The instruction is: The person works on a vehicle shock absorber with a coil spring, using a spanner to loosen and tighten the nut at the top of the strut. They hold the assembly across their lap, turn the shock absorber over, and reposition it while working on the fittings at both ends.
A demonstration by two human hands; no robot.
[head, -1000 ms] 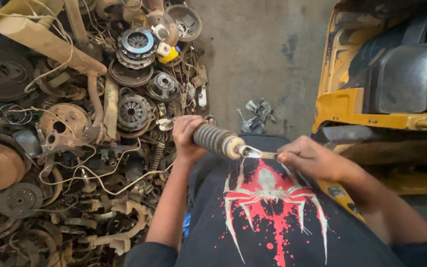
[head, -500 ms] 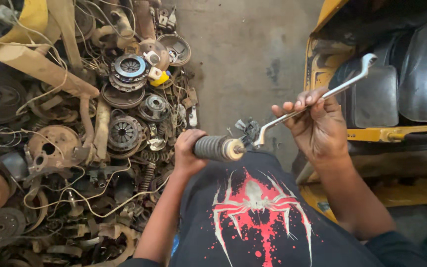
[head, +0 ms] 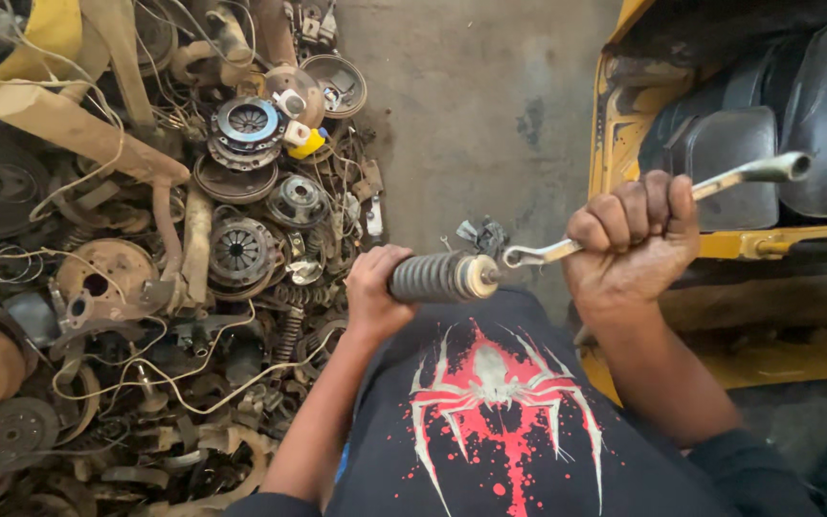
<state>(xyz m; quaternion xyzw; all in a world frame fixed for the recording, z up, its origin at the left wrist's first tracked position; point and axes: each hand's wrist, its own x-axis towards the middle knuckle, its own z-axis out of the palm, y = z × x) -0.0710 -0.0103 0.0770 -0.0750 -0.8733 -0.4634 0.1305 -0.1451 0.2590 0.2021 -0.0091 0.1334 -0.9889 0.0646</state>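
My left hand (head: 375, 292) is wrapped tight around a ribbed, coil-wound shock absorber (head: 440, 278), held level above my lap over the dark shirt (head: 500, 412) with its red and white print; my right hand (head: 634, 239) is fisted on the shank of a silver ring spanner (head: 624, 218), whose near ring sits at the absorber's pale end cap (head: 479, 276), though I cannot tell whether it is seated on a nut or only touching; the far end points toward the yellow vehicle frame (head: 614, 134). I judge the risks plain; the part is braced by one hand alone, so a hard pull could twist it out of my grip; a half-seated ring could slip and throw my knuckles against the frame; anything dropped to the left would vanish into the scrap pile (head: 145, 268) of discs and wire.
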